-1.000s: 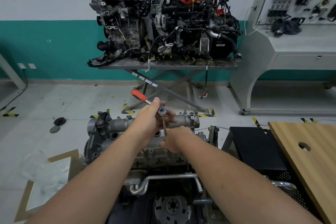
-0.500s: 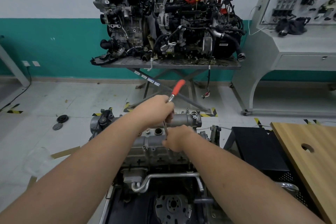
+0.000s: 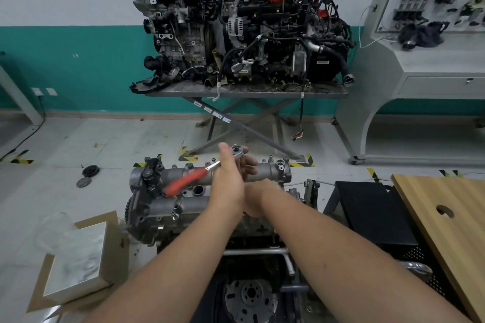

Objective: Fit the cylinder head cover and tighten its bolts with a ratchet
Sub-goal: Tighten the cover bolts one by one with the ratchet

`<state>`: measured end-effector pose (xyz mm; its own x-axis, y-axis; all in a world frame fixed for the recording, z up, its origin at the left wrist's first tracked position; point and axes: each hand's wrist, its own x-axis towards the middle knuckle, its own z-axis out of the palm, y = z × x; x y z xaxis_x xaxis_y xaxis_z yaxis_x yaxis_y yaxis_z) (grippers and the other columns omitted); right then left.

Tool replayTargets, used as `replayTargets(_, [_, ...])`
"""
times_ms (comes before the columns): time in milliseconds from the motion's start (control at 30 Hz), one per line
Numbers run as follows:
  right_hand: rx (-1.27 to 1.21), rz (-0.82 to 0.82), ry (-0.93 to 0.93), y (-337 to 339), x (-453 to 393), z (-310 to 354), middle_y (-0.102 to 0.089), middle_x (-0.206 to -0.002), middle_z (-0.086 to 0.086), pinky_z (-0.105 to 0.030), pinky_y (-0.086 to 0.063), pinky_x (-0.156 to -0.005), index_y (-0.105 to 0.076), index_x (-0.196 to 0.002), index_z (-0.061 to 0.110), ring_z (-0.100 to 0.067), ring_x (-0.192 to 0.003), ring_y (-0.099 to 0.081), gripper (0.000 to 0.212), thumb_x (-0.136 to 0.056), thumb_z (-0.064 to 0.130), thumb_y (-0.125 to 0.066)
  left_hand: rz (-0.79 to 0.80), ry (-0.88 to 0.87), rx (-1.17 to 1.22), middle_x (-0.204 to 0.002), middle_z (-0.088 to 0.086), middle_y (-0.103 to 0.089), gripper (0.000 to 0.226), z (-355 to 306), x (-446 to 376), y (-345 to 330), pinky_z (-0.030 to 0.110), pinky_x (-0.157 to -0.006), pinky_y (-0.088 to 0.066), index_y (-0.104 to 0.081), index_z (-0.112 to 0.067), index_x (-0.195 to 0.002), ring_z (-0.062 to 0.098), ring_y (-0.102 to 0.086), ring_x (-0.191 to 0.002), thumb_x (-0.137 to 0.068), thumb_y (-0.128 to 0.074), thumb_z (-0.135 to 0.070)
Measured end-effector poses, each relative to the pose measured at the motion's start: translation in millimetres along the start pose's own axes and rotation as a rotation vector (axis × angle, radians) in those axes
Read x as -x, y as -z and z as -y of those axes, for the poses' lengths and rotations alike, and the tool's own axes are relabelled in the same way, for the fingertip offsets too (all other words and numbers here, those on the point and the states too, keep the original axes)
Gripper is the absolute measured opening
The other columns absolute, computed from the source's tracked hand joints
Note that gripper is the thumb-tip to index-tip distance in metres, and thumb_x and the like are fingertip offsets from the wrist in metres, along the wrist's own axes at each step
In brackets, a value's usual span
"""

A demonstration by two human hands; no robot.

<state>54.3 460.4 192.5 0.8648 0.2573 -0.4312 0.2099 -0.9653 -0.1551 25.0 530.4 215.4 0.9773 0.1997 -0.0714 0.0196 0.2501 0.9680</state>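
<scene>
The left hand [image 3: 231, 178] covers the middle of the ratchet [image 3: 195, 177] and hides the bolt below it. The right hand [image 3: 258, 198] lies largely behind the left wrist; its grip cannot be determined. The wooden board [image 3: 446, 217] at the right is cut off by the frame edge.

Far side, a scissor-leg bench [image 3: 246, 93] carries two engines — a grey one [image 3: 178, 23] left, a black one with red straps [image 3: 286, 26] right. On the pale floor [image 3: 105, 144], two dark round discs [image 3: 88, 176] lie left, a cardboard box [image 3: 76, 254] sits near left — and yellow-black tape marks [image 3: 189, 156] run across the middle.
</scene>
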Motion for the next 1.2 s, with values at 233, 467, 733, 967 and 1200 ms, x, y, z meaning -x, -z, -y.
replayTargets(233, [-0.017,-0.037,-0.016,-4,2,-3,-0.069,-0.114,-0.008,-0.04,-0.052,-0.085,-0.068,-0.115,0.017,-0.029,-0.106,-0.064,0.03,-0.094,0.035,-0.058,0.139,0.127,0.1,-0.069,0.005,-0.066,0.032,-21,-14,19,0.04,-0.07,-0.051,-0.054,-0.011,-0.11,0.025,-0.066,-0.062,-0.108,-0.035,-0.037])
replayTargets(467, [-0.037,-0.104,0.015,-7,6,-5,-0.069,-0.108,-0.008,-0.039,-0.051,-0.083,-0.068,-0.109,0.017,-0.03,-0.102,-0.064,0.026,-0.093,0.033,-0.055,0.339,0.18,0.011,-0.077,0.01,-0.068,0.034,-34,-15,41,0.045,-0.077,-0.053,-0.05,-0.007,-0.118,0.03,-0.069,-0.074,-0.11,-0.029,-0.034])
replayTargets(733, [0.076,-0.026,-0.008,-4,6,-2,-0.061,-0.101,-0.005,-0.039,-0.041,-0.075,-0.054,-0.1,0.022,-0.027,-0.087,-0.053,0.021,-0.096,0.04,-0.045,0.427,0.287,-0.591,-0.062,-0.002,-0.064,0.014,-72,-24,22,0.036,-0.073,-0.056,-0.054,-0.013,-0.091,0.013,-0.066,-0.06,-0.094,-0.042,-0.019])
replayTargets(967, [0.132,-0.056,0.02,-2,5,-4,-0.061,-0.127,-0.008,-0.04,-0.045,-0.087,-0.057,-0.124,0.016,-0.031,-0.114,-0.057,0.037,-0.099,0.041,-0.046,0.445,-0.832,-1.751,-0.08,-0.004,-0.049,0.033,-60,-29,18,0.033,-0.063,-0.031,-0.045,-0.021,-0.08,0.019,-0.051,-0.071,-0.1,-0.043,-0.047])
replayTargets(1200, [-0.225,-0.089,0.082,-1,11,-2,-0.066,-0.119,-0.012,-0.019,-0.047,-0.08,-0.061,-0.125,0.008,-0.027,-0.115,-0.061,0.033,-0.104,0.024,-0.042,0.09,-0.503,-0.548,-0.09,-0.009,-0.058,0.039,-9,-8,14,0.013,-0.07,-0.044,-0.059,-0.025,-0.093,0.009,-0.053,-0.08,-0.094,-0.047,-0.062])
